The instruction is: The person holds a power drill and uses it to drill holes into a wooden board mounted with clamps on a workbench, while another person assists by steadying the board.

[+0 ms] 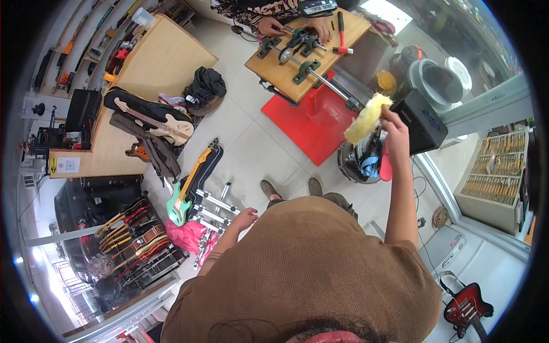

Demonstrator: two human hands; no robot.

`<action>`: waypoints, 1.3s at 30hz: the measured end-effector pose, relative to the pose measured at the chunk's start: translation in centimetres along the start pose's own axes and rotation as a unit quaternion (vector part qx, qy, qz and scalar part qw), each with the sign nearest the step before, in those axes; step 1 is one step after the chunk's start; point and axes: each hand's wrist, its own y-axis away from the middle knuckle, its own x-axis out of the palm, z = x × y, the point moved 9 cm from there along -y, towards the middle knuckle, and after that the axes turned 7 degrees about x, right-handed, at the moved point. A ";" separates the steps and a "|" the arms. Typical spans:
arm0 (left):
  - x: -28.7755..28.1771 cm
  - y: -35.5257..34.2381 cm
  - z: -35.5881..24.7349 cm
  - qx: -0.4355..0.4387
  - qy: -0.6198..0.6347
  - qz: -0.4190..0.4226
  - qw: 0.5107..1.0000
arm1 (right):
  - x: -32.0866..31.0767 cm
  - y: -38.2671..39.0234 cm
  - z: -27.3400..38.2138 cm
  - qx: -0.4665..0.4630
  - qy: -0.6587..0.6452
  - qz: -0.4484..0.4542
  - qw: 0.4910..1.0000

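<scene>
Head view: beyond the right edge of the light-wood tabletop (271, 73), the right hand (396, 132) has its fingers clamped on a fluffy pale-yellow pad (363, 121). Pale tiled floor (243, 134) separates tabletop from left hand (245, 219), finger closure unclear. Right of the tabletop, a black box (422, 127) bears white lettering.

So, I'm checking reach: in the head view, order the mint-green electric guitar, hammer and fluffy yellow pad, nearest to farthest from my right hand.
1. Fluffy yellow pad, touching the right hand.
2. Hammer, ahead on the table.
3. Mint-green electric guitar, to the left.
</scene>
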 end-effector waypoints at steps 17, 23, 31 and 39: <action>-0.4 0.7 4.8 -0.028 0.035 -0.008 0.999 | 5.3 5.4 -6.5 0.125 0.040 0.041 0.991; -0.7 0.2 1.1 -0.022 0.030 -0.018 0.999 | -1.1 -3.9 -1.0 0.019 -0.051 -0.027 0.998; -0.3 0.2 2.1 0.005 0.013 -0.036 0.999 | -4.3 -7.3 -12.7 0.057 -0.249 -0.113 0.960; 0.0 0.9 3.9 -0.023 -0.079 0.021 0.996 | 1.5 -0.4 -17.1 0.160 0.005 -0.045 0.986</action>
